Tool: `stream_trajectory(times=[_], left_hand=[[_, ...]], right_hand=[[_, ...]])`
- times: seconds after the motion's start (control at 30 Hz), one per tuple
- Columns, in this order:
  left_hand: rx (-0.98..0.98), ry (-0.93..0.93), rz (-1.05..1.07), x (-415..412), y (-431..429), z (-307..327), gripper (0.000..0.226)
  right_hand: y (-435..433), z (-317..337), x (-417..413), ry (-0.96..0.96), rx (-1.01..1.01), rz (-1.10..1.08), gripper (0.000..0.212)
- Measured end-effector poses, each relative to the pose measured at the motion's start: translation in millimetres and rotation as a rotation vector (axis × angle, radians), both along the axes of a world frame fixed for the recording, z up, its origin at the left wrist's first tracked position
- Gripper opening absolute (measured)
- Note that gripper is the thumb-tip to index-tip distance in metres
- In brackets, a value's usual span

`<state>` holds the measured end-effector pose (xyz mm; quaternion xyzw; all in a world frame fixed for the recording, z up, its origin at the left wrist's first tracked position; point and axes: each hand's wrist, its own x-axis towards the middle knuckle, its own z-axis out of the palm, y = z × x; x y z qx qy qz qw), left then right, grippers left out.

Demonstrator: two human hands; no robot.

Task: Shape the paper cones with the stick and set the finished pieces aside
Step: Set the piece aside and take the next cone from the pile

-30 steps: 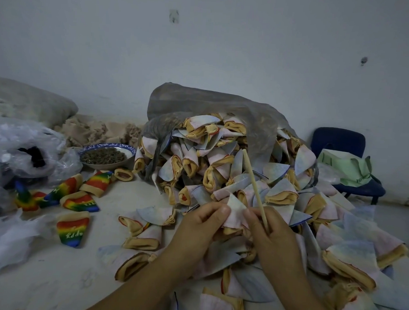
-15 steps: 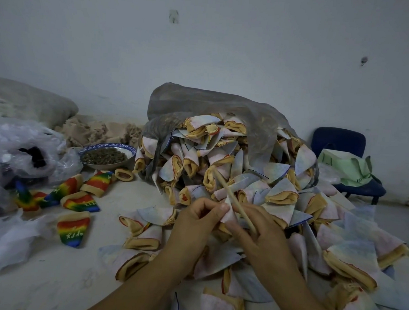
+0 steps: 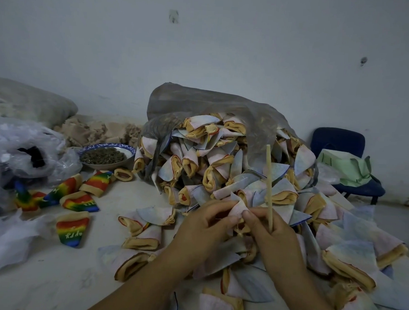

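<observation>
A cone [image 3: 237,207] is pinched in the left hand [image 3: 202,228], near the middle; its edge is nipped by the right hand [image 3: 272,239], where the upright stick [image 3: 268,182] is gripped. The paper could be torn if tugged apart.

left hand [image 3: 202,228]: bare, short plain thumbnail | right hand [image 3: 273,238]: bare, short plain nails | left forearm [image 3: 142,284], right forearm [image 3: 307,295]: uncovered to frame edge, 6 o'clock
</observation>
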<state>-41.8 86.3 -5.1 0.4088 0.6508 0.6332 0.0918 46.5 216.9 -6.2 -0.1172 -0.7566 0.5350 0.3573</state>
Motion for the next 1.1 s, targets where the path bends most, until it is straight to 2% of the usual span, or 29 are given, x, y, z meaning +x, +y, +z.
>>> stream_trajectory(times=[0.07,0.23,0.43,0.5,0.6,0.67,0.73,0.87,1.0,1.1], left_hand=[[0.017,-0.012,0.021,-2,0,2,0.024],[0.049,-0.208,-0.001,-4,-2,4,0.011],[0.053,-0.532,-0.191,-5,1,2,0.043],[0.078,-0.637,-0.300,-3,1,3,0.041],[0.129,-0.728,-0.398,1,0,6,0.024],[0.181,-0.793,-0.452,5,1,7,0.027],[0.197,-0.793,-0.500,5,1,6,0.037],[0.130,-0.700,-0.439,1,1,3,0.021],[0.178,-0.705,-0.357,-5,-1,1,0.016],[0.205,-0.712,-0.298,-7,-2,3,0.017]], right_hand=[[-1,-1,-1,0.006,-0.023,0.023,0.022],[1,-6,-4,-0.062,-0.074,0.073,0.033],[-3,-5,-3,-0.076,-0.091,0.086,0.040],[-4,-3,-4,-0.088,-0.121,0.108,0.041],[-6,-4,-5,-0.093,-0.210,0.182,0.040],[-7,-5,-6,-0.079,-0.257,0.217,0.038],[-7,-3,-6,-0.074,-0.285,0.221,0.037],[-2,0,-2,-0.036,-0.389,0.237,0.041],[0,-2,-1,-0.122,-0.181,0.178,0.043],[2,-4,-1,-0.154,-0.044,0.134,0.036]])
